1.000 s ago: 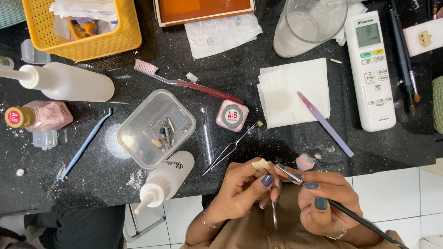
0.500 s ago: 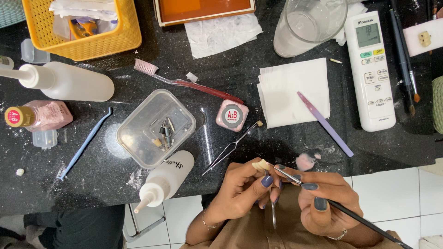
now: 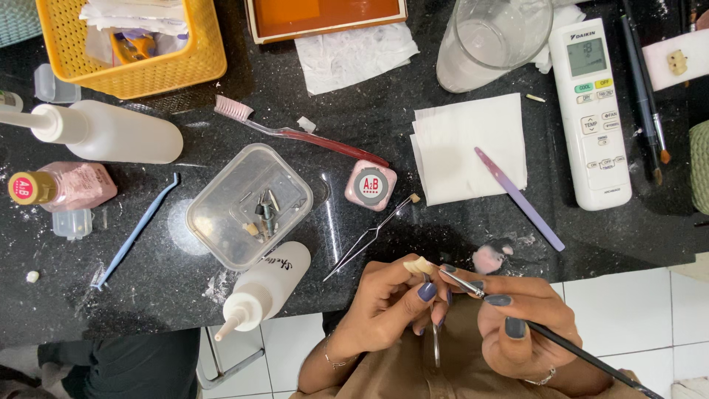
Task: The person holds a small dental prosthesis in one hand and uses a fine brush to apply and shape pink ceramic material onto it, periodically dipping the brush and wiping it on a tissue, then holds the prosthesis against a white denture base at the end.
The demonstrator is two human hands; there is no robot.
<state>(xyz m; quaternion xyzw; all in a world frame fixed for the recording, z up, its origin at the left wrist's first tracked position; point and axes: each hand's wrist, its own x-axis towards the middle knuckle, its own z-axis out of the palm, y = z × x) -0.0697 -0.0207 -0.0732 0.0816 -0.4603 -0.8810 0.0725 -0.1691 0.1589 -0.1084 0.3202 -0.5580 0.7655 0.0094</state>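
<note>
One view only: the head camera looked almost straight down from above the person's lap onto a black speckled counter (image 3: 413, 222), near enough that the counter filled the upper two thirds of the frame. The far side of the counter ran along the top, with a yellow basket (image 3: 170, 66) cropped at the top left. The left hand (image 3: 384, 310) and right hand (image 3: 517, 325) sat low and centre, closest to the lens. White floor tiles (image 3: 635, 310) showed beneath, apparently well below. No second view shared the scene.
</note>
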